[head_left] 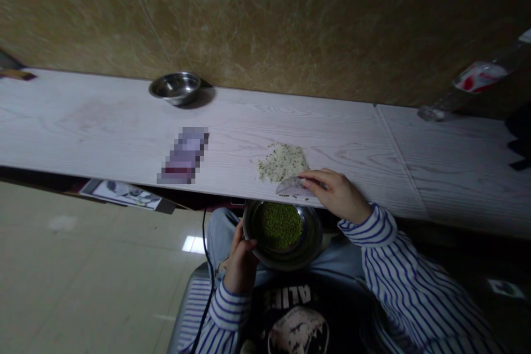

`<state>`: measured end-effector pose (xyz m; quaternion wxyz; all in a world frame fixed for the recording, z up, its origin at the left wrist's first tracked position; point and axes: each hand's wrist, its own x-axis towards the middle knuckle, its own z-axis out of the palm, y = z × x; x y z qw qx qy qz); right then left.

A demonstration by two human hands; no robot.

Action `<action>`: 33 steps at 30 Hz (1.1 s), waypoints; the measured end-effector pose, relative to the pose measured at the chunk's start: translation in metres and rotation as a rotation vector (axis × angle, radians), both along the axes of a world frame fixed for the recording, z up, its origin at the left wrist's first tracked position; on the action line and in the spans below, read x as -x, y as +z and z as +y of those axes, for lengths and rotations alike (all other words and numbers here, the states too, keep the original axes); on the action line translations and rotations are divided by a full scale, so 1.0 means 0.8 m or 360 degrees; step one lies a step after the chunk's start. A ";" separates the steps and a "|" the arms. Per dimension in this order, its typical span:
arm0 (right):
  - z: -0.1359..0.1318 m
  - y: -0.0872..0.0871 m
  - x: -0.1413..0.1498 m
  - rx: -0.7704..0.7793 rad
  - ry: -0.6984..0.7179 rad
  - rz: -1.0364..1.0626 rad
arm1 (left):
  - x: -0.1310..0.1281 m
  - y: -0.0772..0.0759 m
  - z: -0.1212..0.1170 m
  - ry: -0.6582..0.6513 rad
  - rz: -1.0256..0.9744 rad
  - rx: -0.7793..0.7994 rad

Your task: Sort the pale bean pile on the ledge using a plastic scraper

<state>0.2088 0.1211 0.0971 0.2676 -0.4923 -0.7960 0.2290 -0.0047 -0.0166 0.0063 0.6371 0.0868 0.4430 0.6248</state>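
Note:
My left hand (243,259) grips the left rim of a steel bowl (312,238), tilted below the table's front edge over my lap. Green mung beans (282,225) lie in the bowl, gathered toward its left side. My right hand (337,194) pinches a thin, translucent curved sheet (290,187), low against the tabletop just above the bowl. Behind the sheet spreads a pile of white rice-like grains (286,157) mixed with green beans. A few loose beans lie between the sheet and the table edge.
A second steel bowl (176,87) stands near the wall. A pixelated flat object (185,155) lies left of the pile. At the right, a clear bottle with a red and white label (477,77) stands on the white table (103,121). A black cable (209,271) hangs beside my left arm.

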 end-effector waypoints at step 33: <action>-0.050 0.008 -0.063 0.0029 -0.0617 0.0480 | 0.001 -0.027 -0.008 0.0000 0.0091 0.0006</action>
